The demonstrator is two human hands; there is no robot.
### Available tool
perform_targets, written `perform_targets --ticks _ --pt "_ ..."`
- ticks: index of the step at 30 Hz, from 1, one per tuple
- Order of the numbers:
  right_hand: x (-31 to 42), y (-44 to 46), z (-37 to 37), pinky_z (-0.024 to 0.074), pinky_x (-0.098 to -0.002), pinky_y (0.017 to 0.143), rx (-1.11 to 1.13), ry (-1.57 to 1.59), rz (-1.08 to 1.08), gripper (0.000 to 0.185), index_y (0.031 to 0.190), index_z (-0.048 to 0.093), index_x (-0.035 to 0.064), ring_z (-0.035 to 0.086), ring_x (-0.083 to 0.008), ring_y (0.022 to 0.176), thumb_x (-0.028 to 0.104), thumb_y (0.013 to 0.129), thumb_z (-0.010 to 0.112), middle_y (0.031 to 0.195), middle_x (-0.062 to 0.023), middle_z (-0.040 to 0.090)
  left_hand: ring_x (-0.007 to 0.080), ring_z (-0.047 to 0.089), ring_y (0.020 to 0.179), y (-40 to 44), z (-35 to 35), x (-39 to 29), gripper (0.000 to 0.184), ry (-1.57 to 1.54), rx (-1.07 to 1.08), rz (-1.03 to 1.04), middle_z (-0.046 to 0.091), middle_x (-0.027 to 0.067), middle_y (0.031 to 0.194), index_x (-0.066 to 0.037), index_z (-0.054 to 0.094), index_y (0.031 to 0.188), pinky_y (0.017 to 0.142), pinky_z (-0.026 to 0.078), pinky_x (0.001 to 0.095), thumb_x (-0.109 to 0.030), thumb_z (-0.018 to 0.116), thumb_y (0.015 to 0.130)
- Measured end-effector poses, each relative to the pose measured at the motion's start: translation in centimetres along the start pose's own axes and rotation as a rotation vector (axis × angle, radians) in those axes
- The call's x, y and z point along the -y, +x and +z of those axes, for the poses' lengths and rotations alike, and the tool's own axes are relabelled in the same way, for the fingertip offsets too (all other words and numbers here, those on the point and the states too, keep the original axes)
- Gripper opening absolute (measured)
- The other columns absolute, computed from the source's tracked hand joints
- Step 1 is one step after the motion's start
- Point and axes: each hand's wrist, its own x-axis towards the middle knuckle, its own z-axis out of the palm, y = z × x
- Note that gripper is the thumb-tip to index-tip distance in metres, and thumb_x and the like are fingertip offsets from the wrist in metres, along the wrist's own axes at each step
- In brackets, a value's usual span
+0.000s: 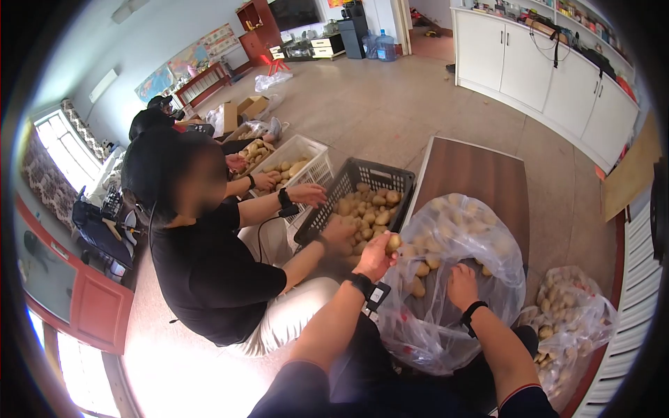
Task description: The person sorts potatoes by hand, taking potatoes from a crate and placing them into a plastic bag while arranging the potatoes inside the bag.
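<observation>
Over at the left, a seated co-worker [209,285] in a black shirt, leaning toward the crates. Just beyond, a white crate [319,167] holding potatoes [287,167], with another worker's hand [265,182] right over it. Next along, a black crate [362,169], loaded with more potatoes, and 2 hands of the seated co-worker: an upper hand [309,195] with fingers spread by the left rim, a lower hand [337,233] blurred over the heap.

Now to the left hand [375,256], black band on the wrist: grip closed around 1 potato [394,242], between black crate and clear plastic bag [418,338]. Plenty of potatoes showing through that plastic, at the near end of a brown tabletop [481,167]. Right hand [462,285] reaching down at the bag, fingers bent; can't tell from here about anything in that grip. Far right, on the floor, a 2nd clear bag [589,334] full of potatoes.
</observation>
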Motion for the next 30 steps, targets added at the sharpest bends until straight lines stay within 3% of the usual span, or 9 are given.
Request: perform_targets --ticks 2,3,4,7,10,13,16,22,30 --pt "-0.5 -0.3 0.2 0.0437 -0.0472 0.094 -0.001 -0.030 -0.016 0.035 0.113 0.059 0.0037 0.051 -0.0413 0.110 0.012 0.079 0.063 0.120 -0.0178 0.055 0.0157 0.047 0.062 0.4 -0.7 0.1 0.026 -0.084 -0.152 0.084 0.060 0.0077 0.094 -0.008 0.054 0.106 0.050 0.036 0.0262 -0.032 0.044 0.101" --pt "-0.6 -0.4 0.0 0.0438 -0.0474 0.094 0.075 -0.038 0.025 0.037 0.116 0.058 0.0043 0.051 -0.0411 0.110 0.011 0.080 0.062 0.120 -0.0171 0.055 0.0188 0.056 0.072 0.7 -2.3 0.3 0.025 -0.173 -0.103 0.113 0.062 0.0094 0.103 -0.005 0.055 0.113 0.058 0.046 0.0298 -0.024 0.054 0.096" --pt "-0.7 -0.4 -0.2 0.0439 -0.0475 0.094 0.152 -0.045 0.065 0.039 0.118 0.057 0.0049 0.051 -0.0410 0.110 0.011 0.080 0.061 0.121 -0.0165 0.055 0.0188 0.056 0.072 0.5 -2.7 0.5 0.025 -0.173 -0.103 0.112 0.062 0.0094 0.103 -0.005 0.055 0.113 0.058 0.046 0.0298 -0.024 0.054 0.096" --pt "-0.7 -1.0 -0.4 0.0454 -0.0477 0.092 0.191 -0.051 0.095 0.042 0.121 0.055 0.0069 0.052 -0.0401 0.108 0.009 0.080 0.059 0.120 -0.0154 0.055 0.0196 0.063 0.089 0.0 -3.8 0.7 0.038 0.541 -0.322 0.425 0.062 0.0117 0.112 -0.002 0.055 0.122 0.072 0.052 0.0324 -0.012 0.066 0.087" --pt "-0.5 -1.5 -0.8 0.0474 -0.0472 0.089 0.247 -0.095 0.092 0.042 0.122 0.054 0.0087 0.054 -0.0387 0.106 0.009 0.080 0.060 0.117 -0.0146 0.056 0.0193 0.064 0.101 1.1 -6.7 1.3 0.053 0.749 -0.301 0.411 0.061 0.0144 0.116 -0.001 0.054 0.127 0.084 0.053 0.0320 -0.004 0.073 0.078" --pt "-0.2 -2.2 -0.5 0.0490 -0.0467 0.085 0.257 -0.160 0.097 0.040 0.120 0.054 0.0095 0.055 -0.0375 0.103 0.010 0.081 0.061 0.114 -0.0135 0.055 0.0209 0.065 0.097 2.0 -8.3 1.8 0.048 0.978 -0.446 0.596 0.063 0.0136 0.112 -0.001 0.057 0.123 0.080 0.054 0.0309 -0.008 0.074 0.078" --pt "0.1 -3.0 -0.8 0.0496 -0.0460 0.084 0.236 -0.147 0.078 0.039 0.119 0.055 0.0098 0.055 -0.0363 0.103 0.010 0.080 0.062 0.112 -0.0128 0.056 0.0245 0.064 0.098 2.3 -9.0 1.5 0.046 0.637 -0.396 0.319 0.064 0.0142 0.109 -0.002 0.059 0.119 0.083 0.053 0.0327 -0.012 0.075 0.078" --pt "0.4 -3.8 -1.0 0.0502 -0.0450 0.082 0.212 -0.143 0.067 0.036 0.115 0.058 0.0107 0.057 -0.0330 0.099 0.011 0.079 0.063 0.108 -0.0105 0.057 0.0329 0.060 0.108 2.6 -10.2 2.2 0.046 0.923 -0.482 0.569 0.064 0.0187 0.117 -0.002 0.062 0.115 0.094 0.048 0.0384 -0.027 0.076 0.079" --pt "0.5 -4.6 -1.4 0.0507 -0.0452 0.080 0.215 -0.117 0.059 0.038 0.112 0.057 0.0104 0.057 -0.0330 0.099 0.012 0.075 0.067 0.105 -0.0110 0.055 0.0337 0.059 0.110 3.3 -11.3 2.9 0.044 0.823 -0.497 0.548 0.063 0.0188 0.119 -0.002 0.064 0.114 0.095 0.047 0.0386 -0.030 0.074 0.081"
